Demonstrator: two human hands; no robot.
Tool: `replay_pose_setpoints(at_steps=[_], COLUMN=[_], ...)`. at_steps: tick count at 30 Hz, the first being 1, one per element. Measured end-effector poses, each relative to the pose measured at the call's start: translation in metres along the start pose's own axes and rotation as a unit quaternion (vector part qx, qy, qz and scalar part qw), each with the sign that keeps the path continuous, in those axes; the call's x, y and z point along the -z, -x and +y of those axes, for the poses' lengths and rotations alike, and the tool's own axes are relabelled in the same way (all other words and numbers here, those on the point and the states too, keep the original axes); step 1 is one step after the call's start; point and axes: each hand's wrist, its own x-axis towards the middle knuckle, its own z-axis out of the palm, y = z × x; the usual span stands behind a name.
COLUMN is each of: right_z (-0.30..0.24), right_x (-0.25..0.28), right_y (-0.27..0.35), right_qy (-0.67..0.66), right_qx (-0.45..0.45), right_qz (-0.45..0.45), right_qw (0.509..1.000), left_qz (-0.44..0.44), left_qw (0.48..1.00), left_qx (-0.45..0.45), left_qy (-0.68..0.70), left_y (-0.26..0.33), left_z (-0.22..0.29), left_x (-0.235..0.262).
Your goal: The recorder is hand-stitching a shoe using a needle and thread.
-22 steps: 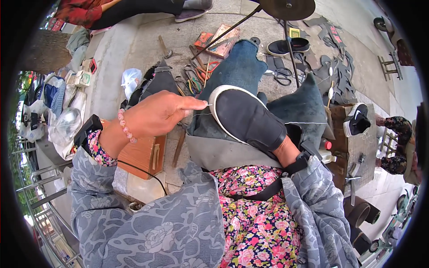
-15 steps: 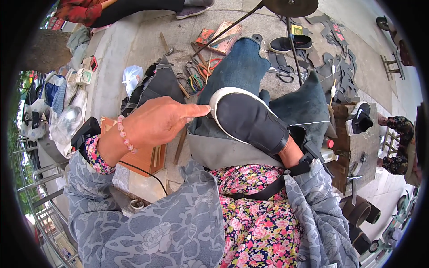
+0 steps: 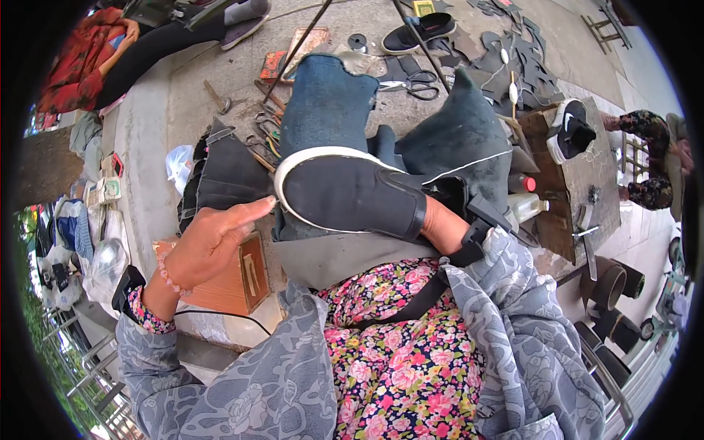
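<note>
My right hand (image 3: 449, 226) is pushed into a black slip-on shoe (image 3: 352, 192) with a white sole edge. Its fingers are hidden inside, and only the wrist shows. The shoe lies sideways over my lap, toe to the left. The index fingertip of my left hand (image 3: 207, 238) touches the white rim at the toe. Its other fingers are curled in, and whatever they may hold is hidden. A white thread (image 3: 469, 166) runs from near the shoe's opening to the right, across the dark blue cloth (image 3: 458, 125). Beneath the shoe is a grey apron (image 3: 323, 258).
Scissors (image 3: 422, 85), a black shoe (image 3: 419, 34) and dark scraps (image 3: 506, 62) lie on the pavement ahead. At right, a wooden bench (image 3: 557, 172) bears a black-and-white sneaker (image 3: 570, 132). A wooden box (image 3: 253, 275) stands at left. Another person (image 3: 81, 70) sits at far left.
The whole view has shifted, so the shoe and lap appear farther left. The shoe lies more level. My left fingertip sits slightly lower along the toe rim, with its thumb farther from the fingertip.
</note>
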Motion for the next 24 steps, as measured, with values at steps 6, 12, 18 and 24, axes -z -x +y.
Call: replay_pose_setpoints(at_steps=[6,12,18,24], right_z=[0.004,0.004,0.003,-0.006], right_x=[0.005,0.002,0.005,0.012], right_y=[-0.013,-0.014,-0.006,-0.017], right_qy=[-0.319,-0.331,-0.362,-0.667], right_qx=[-0.198,-0.209,-0.188,-0.272], right_qz=[0.023,0.039,0.037,0.064], right_qw=[0.927,0.920,0.912,0.691], left_qz=[-0.008,-0.016,-0.012,0.002], left_qw=[1.000,1.000,1.000,0.999], left_qx=[0.004,0.012,0.006,0.024], left_qy=[-0.015,-0.010,-0.008,-0.043], left_y=[-0.008,-0.013,-0.023,-0.025], left_z=[0.006,0.006,0.008,0.024], left_x=[0.001,0.004,0.003,0.005])
